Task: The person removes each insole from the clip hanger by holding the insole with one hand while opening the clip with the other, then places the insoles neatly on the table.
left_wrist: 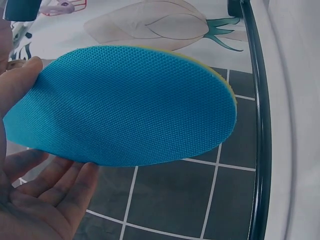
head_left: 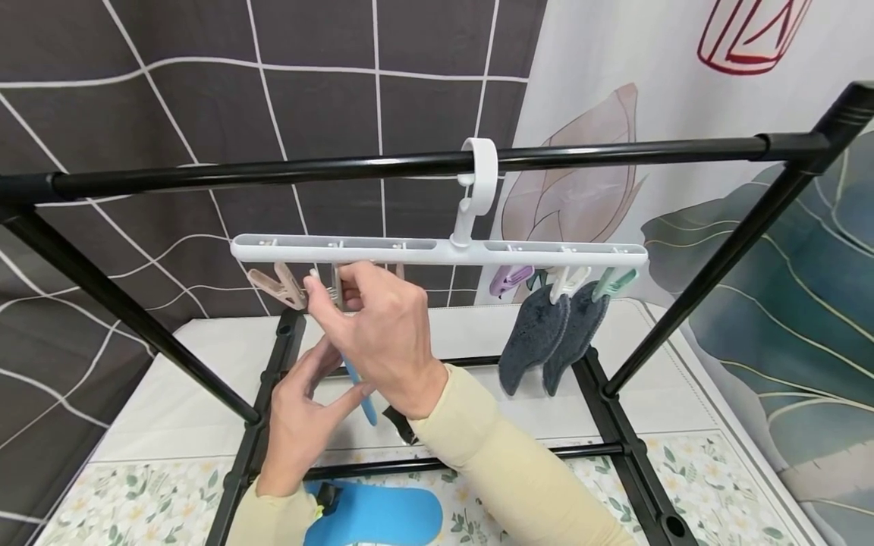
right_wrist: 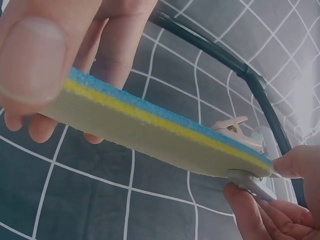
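My left hand [head_left: 300, 417] holds a blue insole [left_wrist: 145, 107], thumb on one side and fingers on the other. In the right wrist view the insole [right_wrist: 150, 132] shows its edge: a blue top, a yellow layer and a beige underside. My right hand [head_left: 389, 334] pinches a pale clothespin [right_wrist: 252, 182] under the white clip hanger [head_left: 341, 249]. The clip's jaws are at the insole's far end; whether they grip it I cannot tell. Two dark grey fuzzy insoles [head_left: 536, 330] hang from the hanger's right-hand clips. A beige clothespin [head_left: 280, 287] hangs left of my right hand.
The hanger hooks over a black rail [head_left: 273, 174] of a black frame. A second blue insole [head_left: 389, 512] lies below on the flowered surface [head_left: 150, 493], near my left sleeve. A purple clip [head_left: 510, 279] hangs beside the grey insoles. Behind is a dark grid-patterned curtain [head_left: 328, 114].
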The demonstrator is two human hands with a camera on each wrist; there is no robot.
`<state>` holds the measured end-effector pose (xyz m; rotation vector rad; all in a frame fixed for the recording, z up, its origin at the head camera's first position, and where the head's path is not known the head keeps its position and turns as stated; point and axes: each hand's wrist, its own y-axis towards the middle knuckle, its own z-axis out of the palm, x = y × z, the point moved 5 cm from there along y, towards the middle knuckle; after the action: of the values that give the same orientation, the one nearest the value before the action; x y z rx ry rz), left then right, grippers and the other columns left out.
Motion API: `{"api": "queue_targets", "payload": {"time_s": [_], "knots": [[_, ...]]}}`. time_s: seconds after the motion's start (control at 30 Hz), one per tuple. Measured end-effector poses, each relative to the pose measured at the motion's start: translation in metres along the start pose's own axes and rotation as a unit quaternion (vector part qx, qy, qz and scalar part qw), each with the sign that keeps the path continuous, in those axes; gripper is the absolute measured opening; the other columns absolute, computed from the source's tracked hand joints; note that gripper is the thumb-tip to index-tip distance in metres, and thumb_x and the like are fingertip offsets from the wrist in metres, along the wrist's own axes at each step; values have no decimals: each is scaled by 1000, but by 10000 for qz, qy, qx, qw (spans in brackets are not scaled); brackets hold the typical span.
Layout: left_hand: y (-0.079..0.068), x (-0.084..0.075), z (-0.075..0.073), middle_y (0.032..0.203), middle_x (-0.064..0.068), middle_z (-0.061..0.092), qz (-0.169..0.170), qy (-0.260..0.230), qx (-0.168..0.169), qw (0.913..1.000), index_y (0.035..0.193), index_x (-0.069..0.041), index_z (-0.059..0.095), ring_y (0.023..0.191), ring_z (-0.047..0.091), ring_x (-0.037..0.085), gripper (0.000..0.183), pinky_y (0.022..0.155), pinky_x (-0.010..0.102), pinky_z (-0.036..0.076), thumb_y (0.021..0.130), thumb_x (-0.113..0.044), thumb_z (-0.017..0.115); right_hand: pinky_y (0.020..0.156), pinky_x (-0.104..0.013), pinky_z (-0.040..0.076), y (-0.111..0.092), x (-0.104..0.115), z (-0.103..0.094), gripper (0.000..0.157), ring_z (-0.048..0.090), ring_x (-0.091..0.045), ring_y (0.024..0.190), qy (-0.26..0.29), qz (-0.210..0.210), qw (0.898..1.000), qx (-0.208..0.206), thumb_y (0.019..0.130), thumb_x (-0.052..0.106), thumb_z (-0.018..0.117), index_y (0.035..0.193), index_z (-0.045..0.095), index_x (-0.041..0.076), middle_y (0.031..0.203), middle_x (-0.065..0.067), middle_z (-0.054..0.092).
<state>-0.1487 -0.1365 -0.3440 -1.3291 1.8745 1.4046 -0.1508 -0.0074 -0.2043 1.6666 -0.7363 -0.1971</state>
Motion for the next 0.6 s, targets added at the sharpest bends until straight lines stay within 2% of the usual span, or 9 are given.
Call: {"api": "queue_targets", "payload": {"time_s": [0.37, 0.6], "knots": [[-1, -1, 0, 127, -15, 52, -108, 288, 68, 9995, 137, -39, 41, 109, 56, 5, 75, 94, 23, 43, 72, -36, 78, 56, -11, 42, -1, -1, -1, 17, 54, 0, 56, 8, 43, 10000, -41, 82, 20, 65, 71, 62, 7, 62, 3, 59], [-1, -1, 2, 128, -15, 52, -82, 102, 124, 9998, 138, -38, 41, 110, 55, 5, 75, 95, 23, 42, 73, -35, 78, 56, -10, 42, -1, -1, -1, 16, 54, -1, 56, 38, 66, 10000, -19, 82, 20, 64, 72, 62, 8, 62, 2, 60]]}}
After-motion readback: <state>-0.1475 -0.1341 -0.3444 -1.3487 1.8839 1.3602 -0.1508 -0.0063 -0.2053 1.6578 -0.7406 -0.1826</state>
